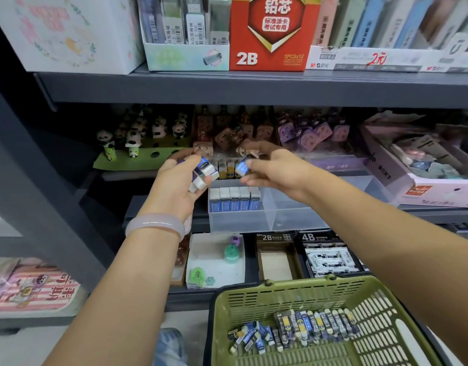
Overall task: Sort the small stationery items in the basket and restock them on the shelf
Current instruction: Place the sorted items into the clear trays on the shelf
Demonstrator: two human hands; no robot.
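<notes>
Blue-and-white erasers fill my left hand (pixel 186 180), a small stack gripped in curled fingers at the centre of the frame. My right hand (pixel 270 169) pinches a single eraser (pixel 242 167) between thumb and fingertips, just above the clear plastic tray (pixel 277 215). In the tray a row of erasers (pixel 234 199) stands upright at its left end, long axes vertical, with bare space to their right. That gap lies directly below my right hand, the nearer one, so I judge the eraser goes down there on end. More erasers wait in the green basket (pixel 254 294), lower right of the frame.
</notes>
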